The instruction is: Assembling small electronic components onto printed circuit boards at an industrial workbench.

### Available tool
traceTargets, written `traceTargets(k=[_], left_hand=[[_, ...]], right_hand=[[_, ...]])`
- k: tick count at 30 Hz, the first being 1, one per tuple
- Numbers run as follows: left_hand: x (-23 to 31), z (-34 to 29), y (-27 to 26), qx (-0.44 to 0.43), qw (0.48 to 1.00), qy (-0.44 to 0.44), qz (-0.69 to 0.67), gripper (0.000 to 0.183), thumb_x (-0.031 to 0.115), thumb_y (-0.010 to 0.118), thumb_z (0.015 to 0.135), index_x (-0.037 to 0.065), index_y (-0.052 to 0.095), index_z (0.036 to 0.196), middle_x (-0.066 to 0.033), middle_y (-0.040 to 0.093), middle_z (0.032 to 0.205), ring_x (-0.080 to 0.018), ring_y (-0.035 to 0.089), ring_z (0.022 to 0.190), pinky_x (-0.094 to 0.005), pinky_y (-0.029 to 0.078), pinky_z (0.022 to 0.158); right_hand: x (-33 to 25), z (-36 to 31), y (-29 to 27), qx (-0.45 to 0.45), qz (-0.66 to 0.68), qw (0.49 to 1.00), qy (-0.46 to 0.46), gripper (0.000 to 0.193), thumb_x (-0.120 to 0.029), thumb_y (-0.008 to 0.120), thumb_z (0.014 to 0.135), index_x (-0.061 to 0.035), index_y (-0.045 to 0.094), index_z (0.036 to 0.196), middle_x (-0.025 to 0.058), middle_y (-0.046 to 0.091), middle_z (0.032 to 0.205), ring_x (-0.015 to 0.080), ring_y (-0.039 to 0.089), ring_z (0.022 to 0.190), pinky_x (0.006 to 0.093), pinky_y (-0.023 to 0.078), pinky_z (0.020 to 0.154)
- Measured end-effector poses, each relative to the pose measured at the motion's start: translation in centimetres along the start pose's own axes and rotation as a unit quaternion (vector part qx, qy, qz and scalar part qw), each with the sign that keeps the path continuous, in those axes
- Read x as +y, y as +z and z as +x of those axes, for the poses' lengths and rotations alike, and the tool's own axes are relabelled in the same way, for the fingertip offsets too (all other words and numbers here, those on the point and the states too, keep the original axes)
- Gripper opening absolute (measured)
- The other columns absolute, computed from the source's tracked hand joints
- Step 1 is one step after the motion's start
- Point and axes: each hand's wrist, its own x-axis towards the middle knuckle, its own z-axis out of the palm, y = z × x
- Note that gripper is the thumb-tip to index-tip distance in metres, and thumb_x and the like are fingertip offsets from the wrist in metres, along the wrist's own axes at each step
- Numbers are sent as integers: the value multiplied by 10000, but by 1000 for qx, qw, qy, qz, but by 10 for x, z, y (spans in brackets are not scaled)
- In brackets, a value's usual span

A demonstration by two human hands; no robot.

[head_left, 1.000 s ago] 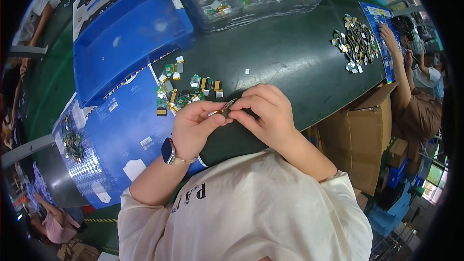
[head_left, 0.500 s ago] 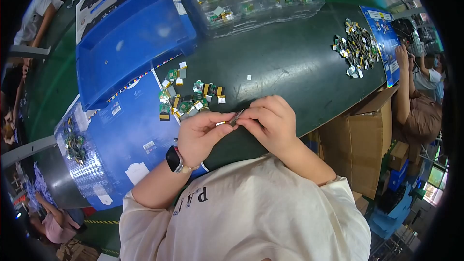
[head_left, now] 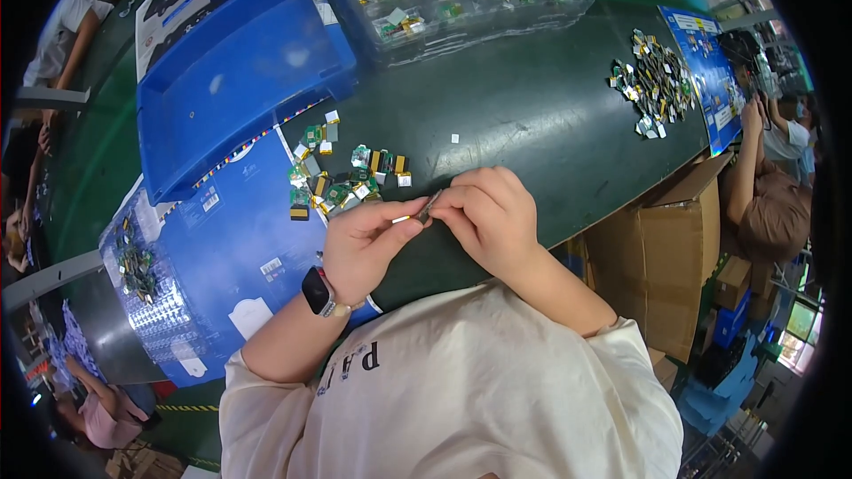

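Just in front of my chest, my left hand [head_left: 366, 238] and my right hand [head_left: 495, 215] meet with thumbs and fingertips pinched. Between them is a small circuit board [head_left: 428, 208], dark and seen nearly edge-on, with a pale part near my left fingertips. Fingers cover most of it. Beyond my left hand lies a loose cluster of small circuit boards [head_left: 318, 179], green with white, grey and yellow-black parts. A small white square [head_left: 455, 138] rests on the dark green table [head_left: 524, 98] beyond my right hand.
A blue tray [head_left: 240, 80] stands at the far left, beside stacked clear plastic trays [head_left: 461, 0] of boards. More boards [head_left: 654, 89] are heaped at the right. Blue printed sheets [head_left: 222, 257] cover the left side. A cardboard box [head_left: 661, 257] stands off the right edge. Co-workers sit at both sides.
Both hands have shifted slightly away from my chest, and the board between them has tilted a little. At the far right, a co-worker's arm has moved.
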Motion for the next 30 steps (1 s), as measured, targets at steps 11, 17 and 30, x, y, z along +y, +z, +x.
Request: traceTargets(k=[11,17,30], left_hand=[[5,4,3,11,998,-14,-53,218,12,604,893,-27,629,1106,-117,679,971,-150,662,864,-244,527,785],[-7,5,-4,-5,984,-3,-176,224,27,552,924,-33,588,1137,-154,664,1028,-217,672,892,-291,543,821],[-1,18,-10,-87,990,78,-76,293,101,523,955,-11,544,1226,-133,559,1261,-236,539,1183,-355,425,1007]], right_hand=[[0,6,4,-45,25,999,15,212,-27,708,647,-89,564,790,58,572,818,262,569,725,338,459,628],[-12,8,0,-39,67,997,-2,198,-15,681,659,-83,543,782,75,564,821,271,568,731,357,459,651],[49,54,-3,-201,-96,974,-29,120,-88,648,767,-91,541,820,52,574,1043,275,530,1053,400,413,839]])
